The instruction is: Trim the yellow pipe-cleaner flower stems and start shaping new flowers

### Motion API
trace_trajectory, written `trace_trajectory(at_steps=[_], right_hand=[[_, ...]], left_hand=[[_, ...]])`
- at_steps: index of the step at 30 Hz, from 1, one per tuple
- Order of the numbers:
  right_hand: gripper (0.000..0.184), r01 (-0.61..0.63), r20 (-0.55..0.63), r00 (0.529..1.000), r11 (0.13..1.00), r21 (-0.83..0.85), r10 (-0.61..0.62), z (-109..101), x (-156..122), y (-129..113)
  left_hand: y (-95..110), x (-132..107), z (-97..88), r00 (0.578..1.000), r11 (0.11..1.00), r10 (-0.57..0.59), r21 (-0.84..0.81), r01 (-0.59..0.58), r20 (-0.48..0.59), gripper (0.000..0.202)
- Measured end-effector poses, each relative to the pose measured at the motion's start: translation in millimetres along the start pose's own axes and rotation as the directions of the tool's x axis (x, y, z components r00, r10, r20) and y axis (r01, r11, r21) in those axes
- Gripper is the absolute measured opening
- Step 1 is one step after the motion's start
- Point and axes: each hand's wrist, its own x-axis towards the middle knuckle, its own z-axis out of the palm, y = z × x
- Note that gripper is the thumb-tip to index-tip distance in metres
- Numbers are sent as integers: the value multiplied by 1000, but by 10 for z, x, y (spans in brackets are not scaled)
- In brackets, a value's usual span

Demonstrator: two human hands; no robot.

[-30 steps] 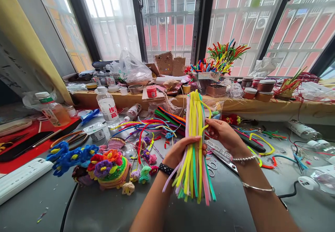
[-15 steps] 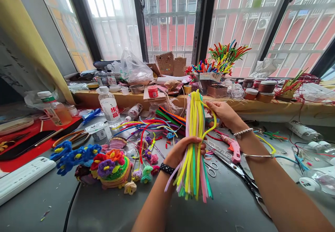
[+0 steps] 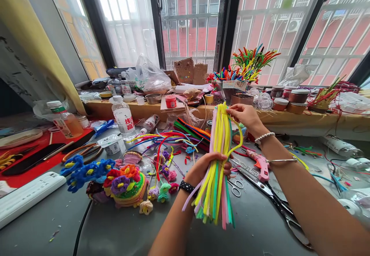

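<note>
A bundle of fuzzy pipe cleaners [image 3: 215, 194], yellow, pink, lilac and green, stands upright above the table. My left hand [image 3: 209, 167] is wrapped around its middle, with the loose ends fanning out below. Near the top a yellow strand crosses the bundle as a band, and one end of it loops out at the right. My right hand [image 3: 243, 115] pinches at the bundle's upper right edge, thumb and forefinger on the yellow strand. Behind the hands lie a pink glue gun [image 3: 261, 165], large scissors [image 3: 270, 192] and small scissors [image 3: 236, 187].
At the left sit blue felt-like flowers [image 3: 86, 173] and a round flower-topped piece [image 3: 130, 190]. A white power strip [image 3: 31, 196] and a clear bottle [image 3: 123, 117] are farther left. Loose pipe cleaners [image 3: 162, 138] lie behind. Jars [image 3: 297, 98] line the windowsill.
The view has shifted slightly. My right hand has moved in closer to the top of the bundle along the yellow strand. My left hand keeps its grip.
</note>
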Motion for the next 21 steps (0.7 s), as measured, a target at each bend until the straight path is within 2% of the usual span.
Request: trace_trajectory(at_steps=[2,6,10,15,17,18,20,21], right_hand=[[22,-104,63,993,994,44,101,11,61,-5],[18,-302,228,935,946,117,271,44,110,16],[17,-402,329,885,897,184,329,66,141,62],[16,-458,352,869,834,307,348,83,197,130],[14,-462,362,869,815,348,338,85,197,142],[13,-463,370,868,808,365,331,82,193,145],[12,-465,390,865,797,386,316,62,183,156],[11,-464,399,864,794,392,308,48,179,165]], left_hand=[[4,-9,13,1000,1000,-7,-11,7,-24,9],[25,-24,19,998,998,-40,-47,37,-56,10],[41,-44,32,991,997,-43,-67,35,-124,14],[49,-46,54,958,994,-58,-105,29,-280,16],[57,-55,62,924,977,-100,-212,21,-370,22],[62,-64,67,887,946,-143,-324,-8,-440,26],[75,-89,79,782,804,-284,-582,-121,-555,37],[82,-101,85,737,711,-357,-679,-184,-574,42]])
